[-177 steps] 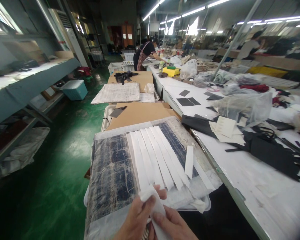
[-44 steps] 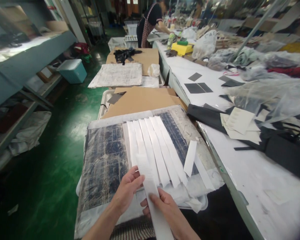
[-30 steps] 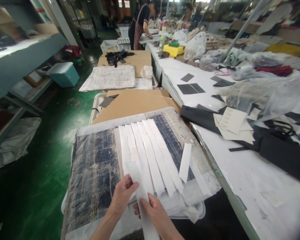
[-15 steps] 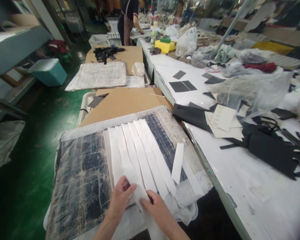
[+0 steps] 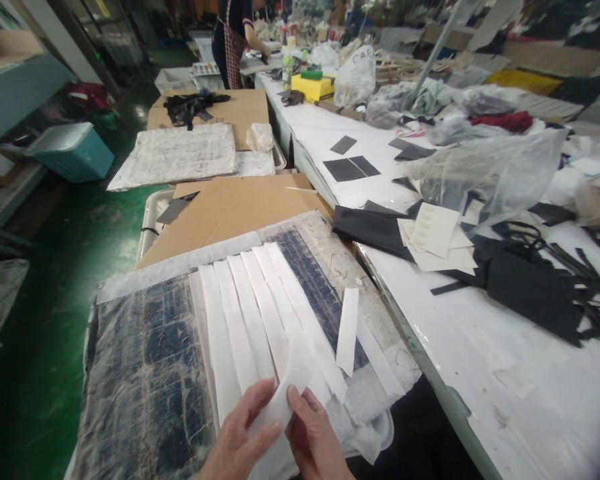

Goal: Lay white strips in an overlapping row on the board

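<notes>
Several long white strips (image 5: 237, 313) lie side by side on a worn, dark blue patched board (image 5: 175, 340). One white strip (image 5: 291, 373) is bent upward at its near part, between my two hands. My left hand (image 5: 243, 427) has its thumb and fingers around the strip's left side. Thumb and fingertips of my right hand (image 5: 313, 430) pinch the same strip from the right. The strip's near end is partly hidden by my hands. A short white strip (image 5: 348, 332) lies apart at the board's right.
Brown cardboard (image 5: 230, 207) lies beyond the board. To the right runs a white table (image 5: 430, 373) with black fabric pieces (image 5: 535, 293), cream cards (image 5: 436, 230) and clear plastic (image 5: 495, 177). A person (image 5: 233, 43) stands at the far end. A teal basket (image 5: 73, 152) is on the green floor.
The strip, earlier stretched out flat toward me, is now bent up between my hands. My hands have come closer together and lower in view. The whole view has shifted slightly.
</notes>
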Tool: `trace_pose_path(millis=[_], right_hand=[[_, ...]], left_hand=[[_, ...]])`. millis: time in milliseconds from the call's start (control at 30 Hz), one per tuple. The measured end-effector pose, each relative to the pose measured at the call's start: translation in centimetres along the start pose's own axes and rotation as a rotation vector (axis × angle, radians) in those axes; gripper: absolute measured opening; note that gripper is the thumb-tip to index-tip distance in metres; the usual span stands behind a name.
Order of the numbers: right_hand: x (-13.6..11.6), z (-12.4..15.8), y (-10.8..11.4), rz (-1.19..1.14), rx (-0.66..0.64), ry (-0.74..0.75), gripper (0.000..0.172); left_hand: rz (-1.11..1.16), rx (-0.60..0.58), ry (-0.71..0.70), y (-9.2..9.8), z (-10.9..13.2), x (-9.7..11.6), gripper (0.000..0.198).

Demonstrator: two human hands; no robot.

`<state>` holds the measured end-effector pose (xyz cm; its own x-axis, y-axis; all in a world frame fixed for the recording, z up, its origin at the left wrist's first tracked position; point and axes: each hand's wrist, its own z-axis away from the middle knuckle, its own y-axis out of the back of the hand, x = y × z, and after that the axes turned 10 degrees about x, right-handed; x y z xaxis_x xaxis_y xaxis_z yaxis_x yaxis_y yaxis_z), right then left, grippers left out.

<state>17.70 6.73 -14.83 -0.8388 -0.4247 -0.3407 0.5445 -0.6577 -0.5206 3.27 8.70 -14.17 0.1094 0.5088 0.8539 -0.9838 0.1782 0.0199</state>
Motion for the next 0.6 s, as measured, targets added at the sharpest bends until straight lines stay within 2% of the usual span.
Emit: trace_pose_path(millis=[100, 167, 333, 467, 600], right_hand=[[-0.3, -0.4, 0.0, 0.011, 0.005, 0.019, 0.03], [-0.5, -0.4, -0.1, 0.03, -0.032, 0.013, 0.034], [-0.8, -0.3, 0.0, 0.034, -0.119, 0.018, 0.028], [-1.9, -0.8, 0.2, 0.075, -0.03, 0.102, 0.026], [-3.8, -2.3, -0.1, 0.065, 0.034, 0.262, 0.031]], left_hand=[[-0.183, 0.095, -0.031, -0.3, 0.2, -0.3, 0.036], [-0.156, 0.111, -0.017, -0.6, 0.0, -0.6, 0.038], [-0.081, 0.008, 0.043, -0.8, -0.9, 0.2, 0.04], [-0.242, -0.027, 0.012, 0.2, -1.8, 2.2, 0.036], [-0.358, -0.065, -0.003, 2.0, -4.1, 3.4, 0.03]])
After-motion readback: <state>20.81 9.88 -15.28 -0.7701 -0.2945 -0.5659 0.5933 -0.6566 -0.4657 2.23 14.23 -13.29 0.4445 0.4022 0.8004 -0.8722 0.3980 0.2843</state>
